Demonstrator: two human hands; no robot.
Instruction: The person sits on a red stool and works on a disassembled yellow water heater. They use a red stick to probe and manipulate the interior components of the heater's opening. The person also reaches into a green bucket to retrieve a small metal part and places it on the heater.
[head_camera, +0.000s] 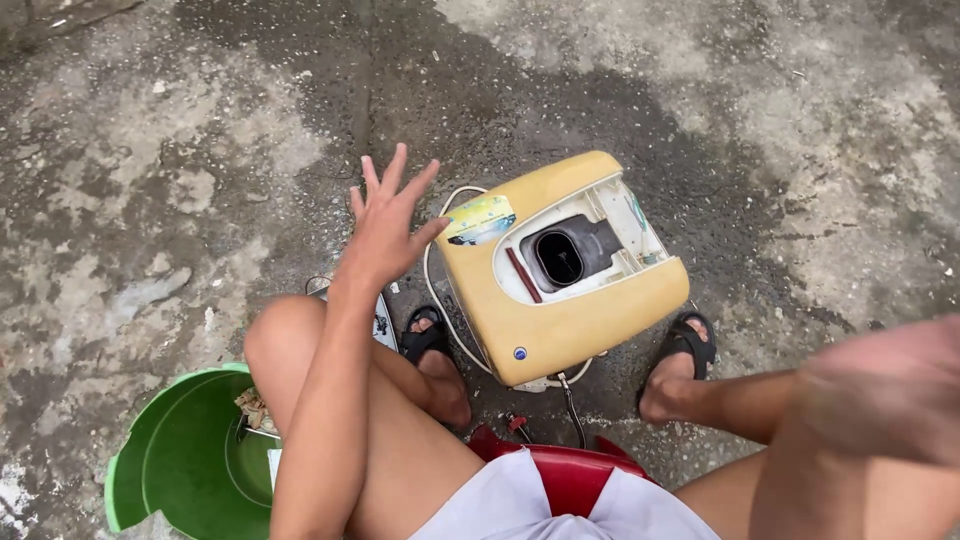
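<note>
My left hand (388, 222) is raised with its fingers spread and holds nothing. It hovers just left of a yellow plastic appliance casing (590, 325) that stands on the concrete between my sandalled feet. The casing has a white inner recess with a dark oval opening (560, 258) and a coloured sticker (480, 220) at its upper left corner. A white cable (432, 290) loops around its left side. My right hand (885, 390) is close to the camera at the right edge, blurred, so its fingers cannot be made out.
A broken green plastic bucket (180, 460) with scraps inside lies at the lower left by my knee. I sit on a red plastic stool (560, 470). A flat dark object (382, 325) lies partly hidden behind my left forearm. Stained wet concrete surrounds everything.
</note>
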